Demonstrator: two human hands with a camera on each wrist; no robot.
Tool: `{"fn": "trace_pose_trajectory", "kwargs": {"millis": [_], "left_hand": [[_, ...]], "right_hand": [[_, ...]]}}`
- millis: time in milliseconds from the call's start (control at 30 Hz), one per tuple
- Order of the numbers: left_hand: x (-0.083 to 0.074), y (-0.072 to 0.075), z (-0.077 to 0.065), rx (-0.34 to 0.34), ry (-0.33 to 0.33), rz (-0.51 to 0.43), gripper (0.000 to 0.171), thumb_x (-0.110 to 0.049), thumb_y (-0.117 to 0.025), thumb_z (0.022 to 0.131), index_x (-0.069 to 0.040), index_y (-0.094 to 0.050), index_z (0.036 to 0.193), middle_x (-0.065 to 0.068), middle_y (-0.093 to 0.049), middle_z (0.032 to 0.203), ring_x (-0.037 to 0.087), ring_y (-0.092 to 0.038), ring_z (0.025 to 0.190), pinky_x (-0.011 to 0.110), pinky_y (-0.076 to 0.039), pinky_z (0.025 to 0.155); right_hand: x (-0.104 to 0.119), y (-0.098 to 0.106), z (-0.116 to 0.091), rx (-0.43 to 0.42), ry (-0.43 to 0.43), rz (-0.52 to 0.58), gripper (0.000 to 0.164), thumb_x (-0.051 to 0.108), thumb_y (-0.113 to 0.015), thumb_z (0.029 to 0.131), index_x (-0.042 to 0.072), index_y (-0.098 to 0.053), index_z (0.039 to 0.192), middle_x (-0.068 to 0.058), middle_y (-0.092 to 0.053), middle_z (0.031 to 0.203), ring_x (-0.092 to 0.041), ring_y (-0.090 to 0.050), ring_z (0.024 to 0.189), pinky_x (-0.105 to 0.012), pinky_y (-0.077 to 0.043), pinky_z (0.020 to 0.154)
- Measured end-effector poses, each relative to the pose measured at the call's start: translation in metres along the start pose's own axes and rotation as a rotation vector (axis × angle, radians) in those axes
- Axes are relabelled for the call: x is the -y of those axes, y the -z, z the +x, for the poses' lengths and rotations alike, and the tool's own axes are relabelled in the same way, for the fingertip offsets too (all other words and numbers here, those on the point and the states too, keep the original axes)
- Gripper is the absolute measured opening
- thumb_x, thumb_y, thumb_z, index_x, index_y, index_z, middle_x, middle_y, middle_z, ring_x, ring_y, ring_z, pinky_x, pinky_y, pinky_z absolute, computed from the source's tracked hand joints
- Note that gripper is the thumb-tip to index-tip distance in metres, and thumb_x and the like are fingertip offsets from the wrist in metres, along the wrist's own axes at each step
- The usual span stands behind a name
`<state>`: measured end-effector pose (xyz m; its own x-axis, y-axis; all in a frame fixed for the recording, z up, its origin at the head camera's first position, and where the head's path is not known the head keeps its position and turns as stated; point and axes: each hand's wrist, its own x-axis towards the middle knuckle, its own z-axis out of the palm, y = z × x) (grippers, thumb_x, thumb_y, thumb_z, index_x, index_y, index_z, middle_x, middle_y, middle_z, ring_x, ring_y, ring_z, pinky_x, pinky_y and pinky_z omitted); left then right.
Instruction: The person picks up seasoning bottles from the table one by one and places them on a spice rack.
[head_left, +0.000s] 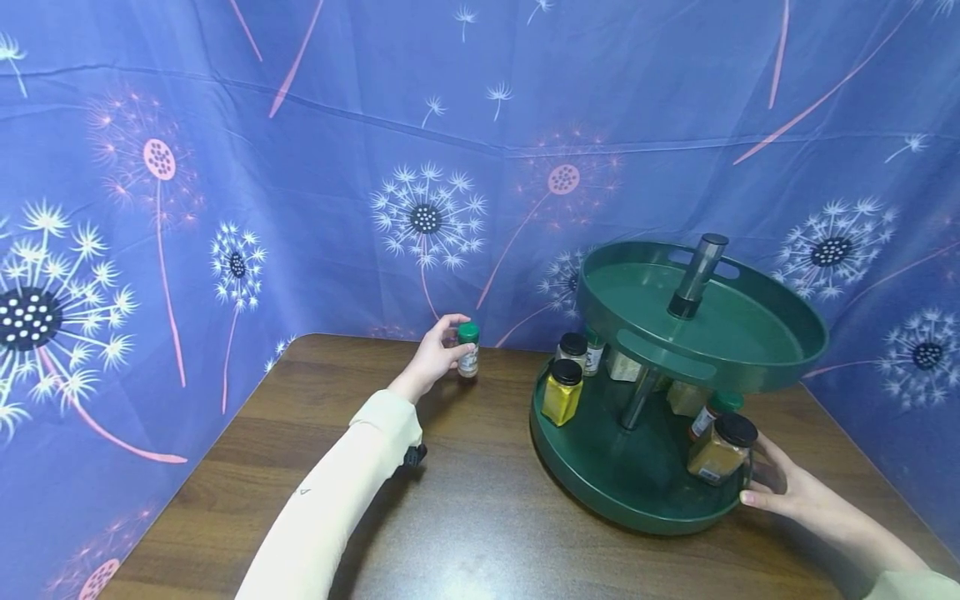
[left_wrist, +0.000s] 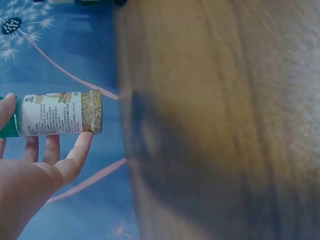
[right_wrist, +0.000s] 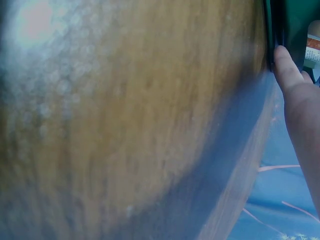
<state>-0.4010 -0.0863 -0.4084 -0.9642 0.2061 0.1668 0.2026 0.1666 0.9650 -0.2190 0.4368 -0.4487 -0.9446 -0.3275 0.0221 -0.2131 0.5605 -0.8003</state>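
My left hand (head_left: 433, 357) holds a small spice bottle (head_left: 468, 362) with a green cap, upright, near the back edge of the table. In the left wrist view the spice bottle (left_wrist: 52, 114) shows a printed white label and pale grains at its base, with thumb and fingers around it. At the right, my right hand (head_left: 787, 490) grips the rim of the lower tier (head_left: 600, 479) of a green two-tier turntable. Its thumb lies on the outer side, and some fingers are hidden behind the rim. A black-lidded jar of brown spice (head_left: 720, 450) stands just inside that rim.
The upper tier (head_left: 750, 333) of the turntable overhangs the lower one around a metal post. Below it stand a yellow spice jar (head_left: 562, 393), a green-capped bottle (head_left: 718, 410) and several other jars. A patterned blue cloth (head_left: 337, 208) hangs behind the wooden table (head_left: 465, 500).
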Motion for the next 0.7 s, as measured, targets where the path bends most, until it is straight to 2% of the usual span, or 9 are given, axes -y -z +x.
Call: {"fn": "trace_pose_trajectory", "kwargs": {"millis": [167, 233, 467, 700], "left_hand": [[-0.014, -0.002, -0.003, 0.021, -0.028, -0.007, 0.047, -0.011, -0.065, 0.089, -0.019, -0.047, 0.132, 0.011, -0.055, 0.127, 0.029, -0.055, 0.113, 0.047, -0.052, 0.081], [-0.019, -0.002, -0.004, 0.031, -0.039, -0.019, 0.046, -0.009, -0.065, 0.089, -0.020, -0.048, 0.130, 0.011, -0.056, 0.126, 0.029, -0.056, 0.114, 0.049, -0.052, 0.082], [-0.038, -0.008, -0.009, 0.089, -0.080, -0.022, 0.050, -0.006, -0.063, 0.089, -0.013, -0.044, 0.134, 0.015, -0.055, 0.127, 0.030, -0.058, 0.112, 0.048, -0.052, 0.081], [-0.056, -0.021, -0.019, 0.163, -0.069, -0.003, 0.046, -0.007, -0.064, 0.089, -0.020, -0.048, 0.130, 0.011, -0.055, 0.127, 0.028, -0.057, 0.113, 0.048, -0.052, 0.080]], "right_hand": [[-0.001, 0.000, -0.001, 0.010, 0.020, 0.023, 0.089, 0.000, -0.054, 0.091, -0.006, 0.017, 0.144, -0.052, -0.006, 0.135, 0.019, -0.041, 0.101, -0.017, -0.047, 0.076], [-0.002, 0.001, -0.001, 0.009, 0.048, 0.020, 0.088, -0.002, -0.054, 0.091, -0.009, 0.016, 0.143, -0.052, -0.006, 0.135, 0.019, -0.041, 0.102, -0.017, -0.047, 0.076], [-0.005, 0.001, -0.001, 0.002, 0.041, -0.001, 0.089, -0.001, -0.055, 0.091, -0.006, 0.016, 0.145, -0.053, -0.008, 0.133, 0.018, -0.042, 0.100, -0.016, -0.047, 0.076], [-0.003, 0.001, 0.000, 0.007, 0.034, -0.001, 0.089, 0.000, -0.055, 0.091, -0.006, 0.016, 0.144, -0.054, -0.009, 0.134, 0.019, -0.041, 0.101, -0.016, -0.046, 0.076]]}}
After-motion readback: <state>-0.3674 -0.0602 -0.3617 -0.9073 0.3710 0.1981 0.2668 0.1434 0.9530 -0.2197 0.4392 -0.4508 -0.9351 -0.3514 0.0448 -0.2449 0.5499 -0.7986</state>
